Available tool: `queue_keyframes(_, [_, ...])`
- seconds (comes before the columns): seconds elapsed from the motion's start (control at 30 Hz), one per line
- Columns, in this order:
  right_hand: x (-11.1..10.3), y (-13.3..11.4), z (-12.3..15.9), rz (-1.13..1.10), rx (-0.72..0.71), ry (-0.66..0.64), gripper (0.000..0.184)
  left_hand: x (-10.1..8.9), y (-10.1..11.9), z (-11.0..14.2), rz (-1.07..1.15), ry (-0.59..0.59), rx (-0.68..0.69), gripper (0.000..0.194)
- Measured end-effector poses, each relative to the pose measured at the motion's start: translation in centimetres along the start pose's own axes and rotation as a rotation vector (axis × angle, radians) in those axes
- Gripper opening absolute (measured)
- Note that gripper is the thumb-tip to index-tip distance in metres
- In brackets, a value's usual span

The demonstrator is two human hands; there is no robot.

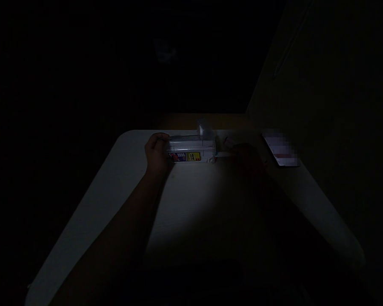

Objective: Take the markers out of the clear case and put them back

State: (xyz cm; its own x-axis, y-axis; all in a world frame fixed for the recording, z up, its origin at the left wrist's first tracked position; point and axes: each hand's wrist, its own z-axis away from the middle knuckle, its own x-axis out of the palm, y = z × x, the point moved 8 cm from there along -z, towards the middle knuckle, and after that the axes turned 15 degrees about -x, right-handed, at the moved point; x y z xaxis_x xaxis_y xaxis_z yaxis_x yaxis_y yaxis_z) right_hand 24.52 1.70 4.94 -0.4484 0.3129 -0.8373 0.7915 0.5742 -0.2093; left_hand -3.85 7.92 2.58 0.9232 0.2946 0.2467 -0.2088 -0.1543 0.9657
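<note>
The left hand [157, 153] holds a clear container [191, 146], its yellow label [185, 157] illegible.

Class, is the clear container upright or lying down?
Lying down: the clear container runs lengthwise across the table, its end in the left hand.

Clear plastic container [191, 146]: colourless, walls reading pale grey-white under the light. Printed label [185, 157] on its near side: yellow panel with black lettering at right, blue block at centre, red graphic at left. Small red and teal marks [215, 157] at the container's right end; too small to resolve. Tabletop [121, 191]: plain off-white, no visible pattern, falling to grey toward the shadowed areas. Strip beyond the table [204, 121]: dull ochre. Pixelated panel [280, 148] at right: white with a red band. Surroundings: near-black.
</note>
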Motion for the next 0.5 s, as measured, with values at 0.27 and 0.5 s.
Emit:
queue_keyframes(0.27, [2.0,-3.6,-0.9,0.023,-0.028,-0.078,0.035,-0.1,-0.2,-0.2,0.001,-0.002,0.002,0.012])
queue_keyframes(0.5, [0.2,-1.5,-0.1,0.168,0.02,-0.244,0.043,0.0,0.2,0.2,-0.02,0.01,0.026,0.009])
